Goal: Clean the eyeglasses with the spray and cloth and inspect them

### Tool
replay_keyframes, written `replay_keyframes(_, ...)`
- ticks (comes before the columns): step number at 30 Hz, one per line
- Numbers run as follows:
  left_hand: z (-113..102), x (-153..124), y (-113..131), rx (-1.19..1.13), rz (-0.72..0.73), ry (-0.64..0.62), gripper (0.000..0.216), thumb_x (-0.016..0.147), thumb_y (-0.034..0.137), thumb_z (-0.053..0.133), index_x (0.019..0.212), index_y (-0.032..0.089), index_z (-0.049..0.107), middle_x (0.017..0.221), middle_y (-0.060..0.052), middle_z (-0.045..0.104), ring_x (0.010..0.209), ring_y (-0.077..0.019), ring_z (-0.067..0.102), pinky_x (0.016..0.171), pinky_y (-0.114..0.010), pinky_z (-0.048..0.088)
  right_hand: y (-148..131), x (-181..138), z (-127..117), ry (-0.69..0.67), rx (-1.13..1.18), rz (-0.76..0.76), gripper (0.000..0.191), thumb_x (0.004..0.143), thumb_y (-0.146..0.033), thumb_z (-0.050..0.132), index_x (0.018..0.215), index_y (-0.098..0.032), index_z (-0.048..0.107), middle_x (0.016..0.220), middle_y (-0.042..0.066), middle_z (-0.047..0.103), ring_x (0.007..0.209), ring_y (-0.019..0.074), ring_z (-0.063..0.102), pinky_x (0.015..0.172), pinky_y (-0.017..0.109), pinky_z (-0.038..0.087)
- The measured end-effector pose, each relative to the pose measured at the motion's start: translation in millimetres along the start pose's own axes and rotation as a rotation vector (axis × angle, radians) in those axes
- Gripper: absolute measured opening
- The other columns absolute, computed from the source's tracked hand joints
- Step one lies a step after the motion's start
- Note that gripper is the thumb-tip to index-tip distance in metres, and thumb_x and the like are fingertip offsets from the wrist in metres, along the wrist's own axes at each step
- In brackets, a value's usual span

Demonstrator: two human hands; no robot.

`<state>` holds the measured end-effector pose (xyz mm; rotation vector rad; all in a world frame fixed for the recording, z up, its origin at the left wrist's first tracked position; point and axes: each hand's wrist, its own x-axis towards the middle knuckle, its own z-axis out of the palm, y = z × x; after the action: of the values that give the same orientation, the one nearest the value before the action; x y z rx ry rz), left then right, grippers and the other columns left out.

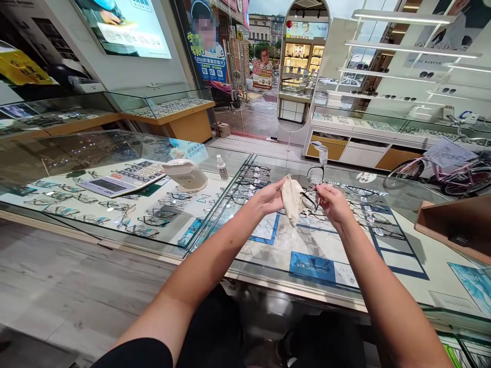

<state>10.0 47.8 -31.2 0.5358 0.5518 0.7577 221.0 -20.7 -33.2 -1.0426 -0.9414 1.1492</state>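
Note:
My left hand [271, 198] is closed on a beige cleaning cloth [292, 204], which hangs from its fingers over the glass counter. Just right of it, my right hand [333, 202] pinches a pair of thin dark-framed eyeglasses [315, 175]. The glasses are turned on end, one round lens above my fingers. Their lower part is near the cloth's right edge; whether the two touch I cannot tell. A clear piece [321, 152] shows above the upper lens, too small to make out. Under the counter glass [307, 232], rows of eyeglasses [255, 174] lie on display.
On the left counter stand a large calculator [123, 179], a white device [186, 174] and a small white spray bottle [221, 167]. A blue-and-white card [312, 267] lies near the front edge. To the right are a wooden tray [452, 230] and a pink bicycle [441, 163].

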Motion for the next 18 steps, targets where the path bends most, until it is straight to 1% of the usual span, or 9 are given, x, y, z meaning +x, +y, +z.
replay_keyframes(1,-1.1,0.6,0.2,0.014,0.001,-0.002,0.012,0.099,0.018,0.065,0.104,0.012,0.074,0.099,-0.014,0.08,0.097,-0.0247,0.079,0.101,-0.041,0.06,0.0,-0.1,0.2,-0.005,-0.006,0.008,0.04,0.057,-0.053,0.1,0.078,-0.023,0.083,0.078,0.003,0.071,0.062,0.0108,0.045,0.055,0.027,0.036)
replay_keyframes(3,-1.8,0.9,0.5,0.043,0.006,-0.007,0.022,0.092,0.003,0.064,0.111,0.008,0.074,0.1,-0.015,0.081,0.1,-0.0247,0.079,0.105,-0.04,0.058,-0.5,-0.5,0.6,-0.014,-0.011,0.017,0.041,0.056,-0.053,0.1,0.077,-0.022,0.083,0.079,0.002,0.071,0.063,0.0106,0.045,0.056,0.027,0.036)
replay_keyframes(5,-0.5,0.0,0.5,0.048,0.024,-0.003,0.031,0.088,-0.005,0.06,0.114,0.005,0.074,0.1,-0.015,0.082,0.101,-0.0239,0.079,0.106,-0.037,0.058,-1.2,-1.4,1.2,-0.025,-0.014,0.026,0.042,0.055,-0.053,0.101,0.077,-0.022,0.083,0.079,0.002,0.071,0.062,0.0103,0.044,0.057,0.028,0.034)
replay_keyframes(7,2.0,-1.6,0.2,0.035,0.05,0.016,0.027,0.091,-0.004,0.06,0.111,0.006,0.074,0.099,-0.015,0.082,0.099,-0.023,0.08,0.104,-0.035,0.059,-2.0,-2.6,1.7,-0.045,-0.024,0.035,0.042,0.055,-0.053,0.101,0.076,-0.021,0.082,0.074,0.001,0.067,0.062,0.0103,0.043,0.057,0.028,0.032)
replay_keyframes(10,7.0,-4.9,-0.5,-0.001,0.086,0.05,0.015,0.099,0.007,0.062,0.108,0.012,0.073,0.097,-0.011,0.082,0.097,-0.0219,0.08,0.103,-0.037,0.06,-3.0,-4.1,1.6,-0.078,-0.049,0.036,0.041,0.059,-0.054,0.099,0.078,-0.021,0.083,0.066,-0.001,0.059,0.063,0.0113,0.042,0.06,0.03,0.031)
replay_keyframes(13,12.7,-8.5,0.1,-0.026,0.072,0.066,0.013,0.102,0.015,0.061,0.107,0.013,0.073,0.096,-0.011,0.081,0.097,-0.0227,0.08,0.104,-0.039,0.06,-4.7,-5.4,1.7,-0.109,-0.074,0.032,0.039,0.061,-0.054,0.098,0.078,-0.022,0.083,0.065,-0.001,0.057,0.063,0.0124,0.04,0.061,0.031,0.029)
replay_keyframes(15,15.5,-11.0,1.7,-0.018,0.029,0.044,0.015,0.101,0.014,0.06,0.108,0.011,0.073,0.093,-0.012,0.08,0.098,-0.0237,0.08,0.103,-0.038,0.06,-6.0,-6.3,2.4,-0.137,-0.091,0.038,0.039,0.06,-0.055,0.098,0.075,-0.022,0.083,0.068,0.001,0.06,0.064,0.0127,0.04,0.063,0.032,0.029)
replay_keyframes(16,16.1,-12.1,2.6,-0.005,0.009,0.024,0.018,0.098,0.01,0.059,0.109,0.01,0.073,0.092,-0.011,0.08,0.097,-0.0237,0.08,0.102,-0.038,0.06,-6.5,-6.8,2.8,-0.151,-0.099,0.043,0.039,0.06,-0.055,0.099,0.074,-0.022,0.082,0.07,0.002,0.063,0.065,0.0128,0.041,0.063,0.032,0.029)
replay_keyframes(18,15.7,-13.7,4.0,0.039,0.005,-0.025,0.03,0.089,-0.001,0.056,0.111,0.009,0.073,0.09,-0.01,0.079,0.095,-0.0224,0.08,0.102,-0.037,0.06,-7.3,-7.5,3.6,-0.164,-0.108,0.049,0.039,0.059,-0.054,0.099,0.073,-0.022,0.082,0.075,0.003,0.067,0.066,0.0132,0.041,0.064,0.032,0.029)
